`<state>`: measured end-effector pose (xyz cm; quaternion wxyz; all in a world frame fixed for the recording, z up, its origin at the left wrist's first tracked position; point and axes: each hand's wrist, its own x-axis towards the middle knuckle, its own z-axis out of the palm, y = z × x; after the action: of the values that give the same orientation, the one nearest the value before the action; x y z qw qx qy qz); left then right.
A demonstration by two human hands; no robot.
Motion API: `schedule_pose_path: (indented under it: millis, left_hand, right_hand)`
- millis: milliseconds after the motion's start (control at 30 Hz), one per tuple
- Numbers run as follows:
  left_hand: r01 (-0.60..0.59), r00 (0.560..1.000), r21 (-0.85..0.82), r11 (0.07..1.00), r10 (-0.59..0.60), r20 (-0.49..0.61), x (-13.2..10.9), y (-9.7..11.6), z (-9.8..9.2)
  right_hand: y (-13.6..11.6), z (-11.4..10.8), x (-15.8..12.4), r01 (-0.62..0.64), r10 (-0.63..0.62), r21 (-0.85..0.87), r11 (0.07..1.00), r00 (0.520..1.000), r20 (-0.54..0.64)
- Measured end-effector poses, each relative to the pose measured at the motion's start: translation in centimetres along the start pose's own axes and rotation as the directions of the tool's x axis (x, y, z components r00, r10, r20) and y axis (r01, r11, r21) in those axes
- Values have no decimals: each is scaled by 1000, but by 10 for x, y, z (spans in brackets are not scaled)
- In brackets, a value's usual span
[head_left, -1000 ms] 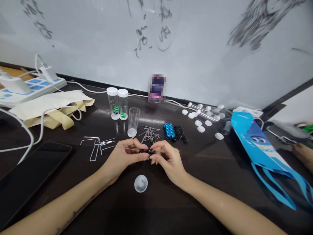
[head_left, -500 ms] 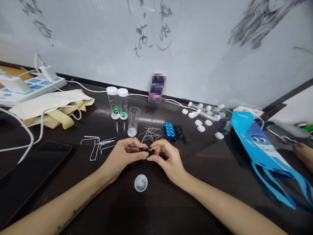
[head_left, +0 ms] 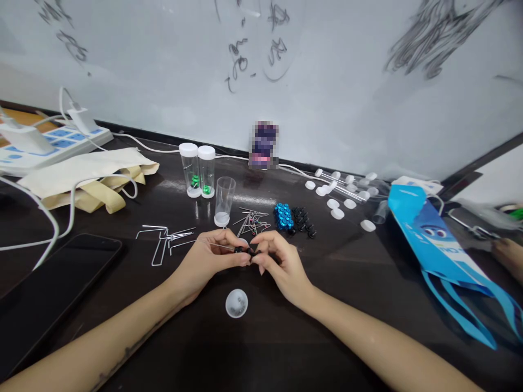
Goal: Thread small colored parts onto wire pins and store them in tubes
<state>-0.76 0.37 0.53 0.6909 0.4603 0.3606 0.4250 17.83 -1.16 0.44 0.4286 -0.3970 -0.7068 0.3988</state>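
Observation:
In the middle of the table my left hand (head_left: 214,253) pinches a small black spool-shaped part (head_left: 250,251) between thumb and fingers. A thin metal rod (head_left: 223,247) runs from its grip toward the left. Closed on the right end of the same part is my right hand (head_left: 281,269), its fingertips nearly meeting the left ones. Fingers cover most of the part. Below the hands lies a white cap (head_left: 232,295) with tiny dark bits inside. Beyond them are thin metal pins (head_left: 251,220), blue spool-shaped parts (head_left: 283,216) and black ones (head_left: 303,220) in rows.
An uncapped clear tube (head_left: 225,196) stands near two capped tubes (head_left: 190,163) holding green parts. Bent L-shaped keys (head_left: 163,239) and a dark phone (head_left: 61,288) lie left. White caps (head_left: 333,204) and a blue bag (head_left: 433,239) are right. Someone's hand (head_left: 506,253) shows at the edge.
My right fingers have shifted slightly on the black part, covering more of its right end. The left hand keeps its pinch. The view has moved a little.

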Motion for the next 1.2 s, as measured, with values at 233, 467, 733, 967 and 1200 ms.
schedule_pose_path:
  millis: [233, 467, 733, 967, 1200]
  left_hand:
    - [-3, 999, -9, 1000, 2, -32, -1, 0, 0]
    - [14, 1000, -16, 1000, -14, -17, -1, 0, 1]
    - [-2, 1000, 13, 1000, 2, -16, -1, -2, 1]
    - [-7, 1000, -18, 1000, 7, -23, -1, -2, 0]
    - [-20, 1000, 14, 1000, 20, -11, -2, 0, 1]
  right_hand:
    - [0, 1, 0, 47, -53, -76, 996, 994, -91]
    - [0, 1, -1, 7, -8, -52, 999, 1000, -5]
    - [-1, -1, -2, 28, -23, -87, 996, 998, 65]
    - [-2, 0, -1, 69, -75, -153, 986, 996, -39]
    - [-1, -1, -2, 89, -88, -159, 983, 996, 12]
